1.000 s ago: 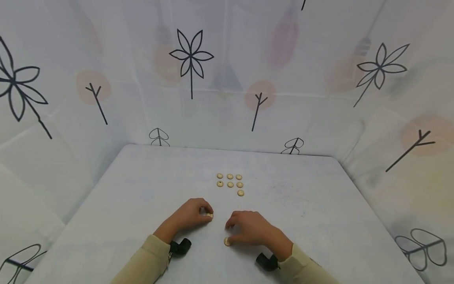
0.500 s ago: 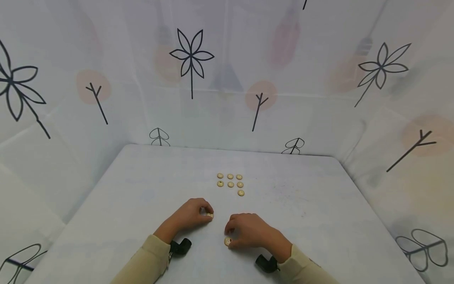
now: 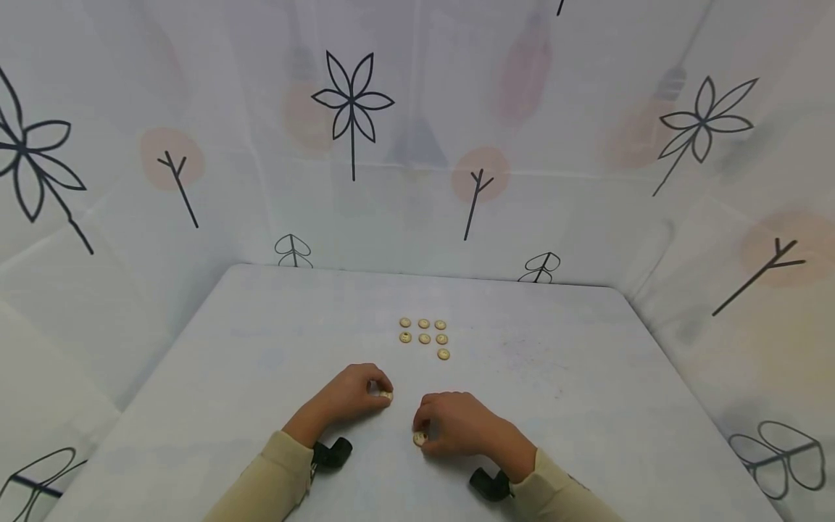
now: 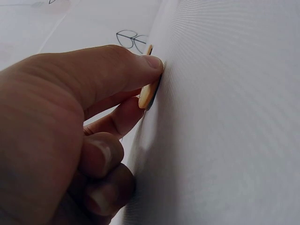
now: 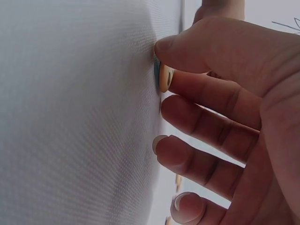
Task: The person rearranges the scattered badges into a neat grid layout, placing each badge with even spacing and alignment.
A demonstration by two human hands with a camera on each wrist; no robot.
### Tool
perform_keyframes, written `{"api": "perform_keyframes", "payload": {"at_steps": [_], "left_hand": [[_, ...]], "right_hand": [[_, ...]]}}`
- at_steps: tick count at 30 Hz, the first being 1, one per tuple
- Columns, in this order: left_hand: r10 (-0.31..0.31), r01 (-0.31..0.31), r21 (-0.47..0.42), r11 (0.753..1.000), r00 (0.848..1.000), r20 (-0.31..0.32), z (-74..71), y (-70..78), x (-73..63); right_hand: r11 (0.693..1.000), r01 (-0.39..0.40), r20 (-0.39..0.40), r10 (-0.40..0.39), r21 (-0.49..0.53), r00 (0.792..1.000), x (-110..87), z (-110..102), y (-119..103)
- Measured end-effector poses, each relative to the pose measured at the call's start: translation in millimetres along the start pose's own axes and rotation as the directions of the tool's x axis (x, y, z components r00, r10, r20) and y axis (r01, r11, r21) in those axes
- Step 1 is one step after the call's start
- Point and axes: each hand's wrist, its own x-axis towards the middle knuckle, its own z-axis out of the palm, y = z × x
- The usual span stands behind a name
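Two hands each pinch a disc on the white table amid flower-printed curtains.

left hand at 11 o'clock, fingers curled, thumb-index pinch | right hand at 1 o'clock, same pinch | both forearms angled inward

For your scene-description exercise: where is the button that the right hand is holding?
In the head view, the button lies on the white table, near its front edge, pinched by the right hand, just right of the left hand.
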Motion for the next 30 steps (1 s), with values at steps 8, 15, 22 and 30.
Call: {"api": "perform_keyframes", "payload": {"at_steps": [8, 15, 22, 30], "left_hand": [[0.003, -0.003, -0.01, 1.0, 1.0, 0.002, -1.9, 3.0, -1.3], [0.02, -0.02, -0.005, 1.0, 1.0, 0.001, -1.5, 1.2, 0.3], [0.026, -0.026, -0.021, 0.999, 1.0, -0.002, -4.2, 5.0, -2.0], [0.03, -0.03, -0.012, 0.999, 1.0, 0.0, -4.5, 4.4, -2.2]], "right_hand": [[1.0, -0.016, 0.0, 0.016, 0.011, 1.0, 2.5, -1, 2], [0.999, -0.032, -0.012, 0.032, 0.001, 0.999, 4.6, -5, 4], [0.999, -0.036, -0.032, 0.036, -0.006, 0.999, 8.5, -7, 8], [0.998, -0.055, -0.064, 0.053, -0.022, 0.997, 14.9, -10, 14]]}}
